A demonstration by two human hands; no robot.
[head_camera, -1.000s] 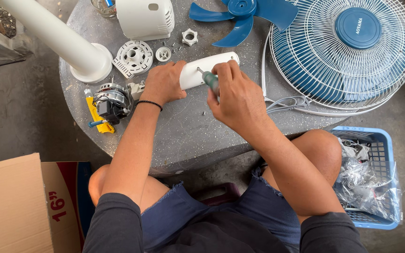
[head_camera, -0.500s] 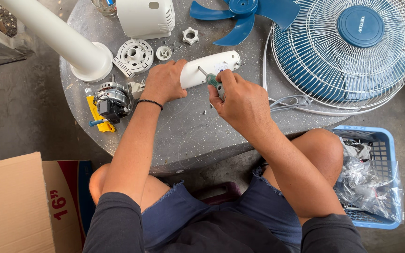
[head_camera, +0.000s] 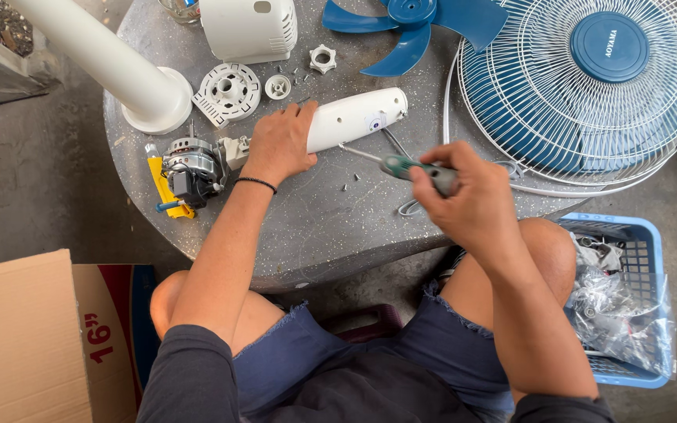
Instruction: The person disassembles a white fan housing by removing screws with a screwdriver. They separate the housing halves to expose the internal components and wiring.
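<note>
Packaging and labels around the hands

A brown cardboard box (head_camera: 33, 337) with a red and blue printed side stood well below and left of the left hand (head_camera: 280, 145); a round blue badge (head_camera: 611, 45) sat on the fan grille (head_camera: 652, 141) above the right hand (head_camera: 464, 196).
</note>
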